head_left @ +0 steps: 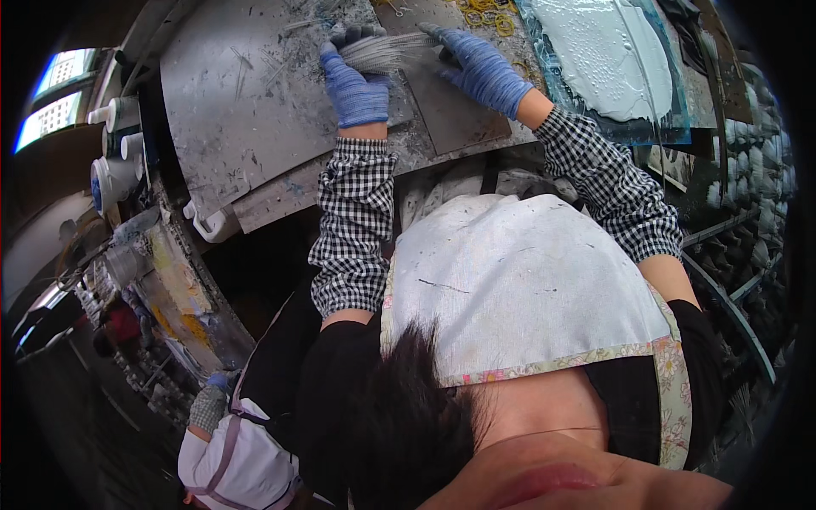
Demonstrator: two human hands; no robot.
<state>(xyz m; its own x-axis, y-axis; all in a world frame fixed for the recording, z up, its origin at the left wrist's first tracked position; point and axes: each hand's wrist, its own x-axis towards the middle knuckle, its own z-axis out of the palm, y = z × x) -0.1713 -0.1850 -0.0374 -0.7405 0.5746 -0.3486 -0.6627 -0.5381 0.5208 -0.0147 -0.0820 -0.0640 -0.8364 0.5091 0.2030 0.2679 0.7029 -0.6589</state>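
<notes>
My left hand (357, 85), in a blue knit glove, is closed around a bundle of thin, pale, wire-like strands (388, 53). The strands fan out to the right over the grey work board. My right hand (486, 68), gloved the same way, reaches in from the right with its fingers stretched and apart near the bundle's loose ends. Whether a fingertip touches the strands I cannot tell. A few loose strands (241, 71) lie on the board left of my left hand.
Yellow bands (501, 21) lie beyond my right hand. At right, white paste (608, 59) covers a blue sheet (677, 129). Metal boards (246, 127) overlap on the table. White tubs (115, 178) stand at left; bristly grey bundles (756, 170) fill a right-hand rack. Another person (246, 459) is at lower left.
</notes>
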